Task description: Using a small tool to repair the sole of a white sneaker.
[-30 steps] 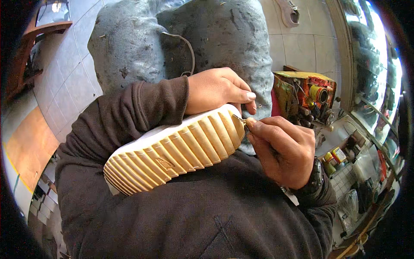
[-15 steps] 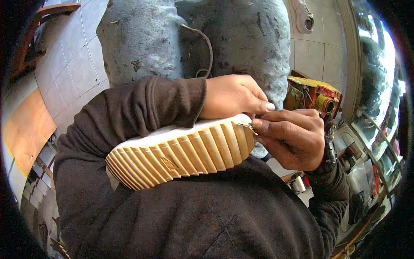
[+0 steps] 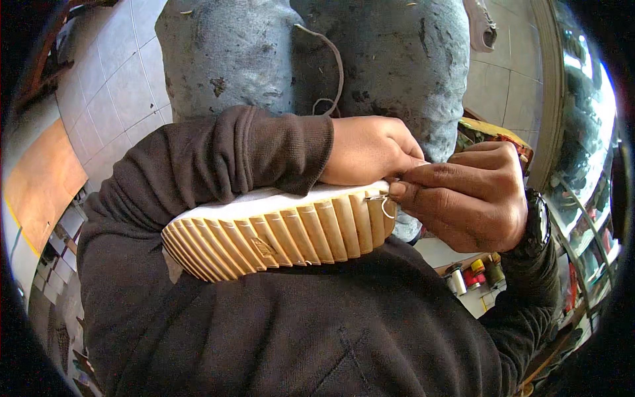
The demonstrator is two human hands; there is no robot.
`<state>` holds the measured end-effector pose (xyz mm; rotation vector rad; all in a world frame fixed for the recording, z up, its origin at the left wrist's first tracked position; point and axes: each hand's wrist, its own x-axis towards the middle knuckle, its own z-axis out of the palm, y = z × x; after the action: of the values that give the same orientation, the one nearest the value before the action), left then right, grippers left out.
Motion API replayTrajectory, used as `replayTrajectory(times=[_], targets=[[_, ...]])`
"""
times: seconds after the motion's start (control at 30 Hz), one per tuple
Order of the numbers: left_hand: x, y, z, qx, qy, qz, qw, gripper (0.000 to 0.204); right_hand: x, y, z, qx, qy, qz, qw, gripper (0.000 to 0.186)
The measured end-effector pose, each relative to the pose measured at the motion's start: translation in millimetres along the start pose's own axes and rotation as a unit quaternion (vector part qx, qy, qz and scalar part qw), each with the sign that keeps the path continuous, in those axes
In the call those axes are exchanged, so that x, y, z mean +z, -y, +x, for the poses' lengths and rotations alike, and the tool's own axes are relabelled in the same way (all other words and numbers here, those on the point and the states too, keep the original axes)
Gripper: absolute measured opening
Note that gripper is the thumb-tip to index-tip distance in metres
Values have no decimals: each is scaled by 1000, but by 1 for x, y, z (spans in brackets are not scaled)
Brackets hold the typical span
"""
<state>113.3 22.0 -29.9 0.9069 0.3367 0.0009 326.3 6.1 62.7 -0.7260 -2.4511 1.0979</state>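
A shoe (image 3: 278, 228) lies on its side against my body, its ribbed tan sole facing up toward me and its white side edge along my left sleeve. My left hand (image 3: 374, 151) is closed over the shoe's right end, fingers bent down behind it. My right hand (image 3: 469, 198) is pinched at that same end, its fingertips touching my left fingertips; what they grip is hidden. From the sole's edge a small metal tip (image 3: 377, 197) sticks out, with a loop of pale thread (image 3: 389, 210) beside my right fingers.
Stained grey-blue trousers (image 3: 225, 66) cover my legs, a loose cord (image 3: 338, 66) lying between them. Another shoe (image 3: 483, 30) stands on the tiled floor at far right. Spools of thread (image 3: 473, 274) sit below my right wrist; a wooden board (image 3: 46, 188) is at left.
Both hands and the shoe's right end have shifted slightly right. My right hand has turned and moved right, and the thread loop at the metal tip shows more plainly.
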Motion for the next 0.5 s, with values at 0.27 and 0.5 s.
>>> replayTrajectory(times=[0.27,0.5], targets=[[0,1,1,-37,31,-26,998,38,-5,9,17,-34,33,-55,997,26],[6,4,-1,-8,6,-41,999,33,1,6,28,-63,50,-7,997,29]])
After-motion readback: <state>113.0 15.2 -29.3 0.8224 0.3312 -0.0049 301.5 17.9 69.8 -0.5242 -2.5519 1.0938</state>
